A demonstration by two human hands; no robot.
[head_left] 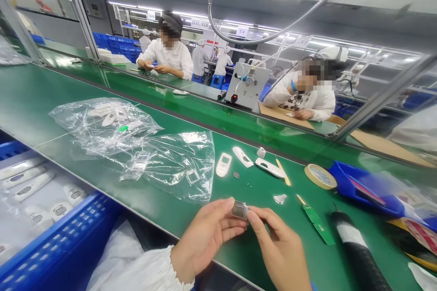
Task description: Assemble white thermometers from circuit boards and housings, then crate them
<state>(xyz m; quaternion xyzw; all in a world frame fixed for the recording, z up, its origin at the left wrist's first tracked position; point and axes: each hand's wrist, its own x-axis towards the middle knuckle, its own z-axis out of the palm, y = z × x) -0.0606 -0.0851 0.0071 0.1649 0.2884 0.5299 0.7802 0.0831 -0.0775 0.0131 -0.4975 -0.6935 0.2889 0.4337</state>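
A small rectangular display piece (239, 210), grey with a clear rim, is held between both hands just above the green bench. My left hand (208, 232) grips its left end between thumb and fingers, with the other fingers curled beneath. The right edge is pinched by the thumb and index finger of my right hand (278, 245). Beyond the hands lie a white shell with a window (223, 165), a white oval-ended shell (242, 157) and a white casing on its side (270, 168). A small round dark part (236, 175) rests beside them.
Clear plastic bags (177, 163) with parts spread to the left. A blue crate (68, 236) of white shells stands front left. Rightward are a tape roll (320, 176), a blue bin (365, 191), a green strip (317, 225) and a black cylindrical tool (355, 245). Co-workers sit opposite.
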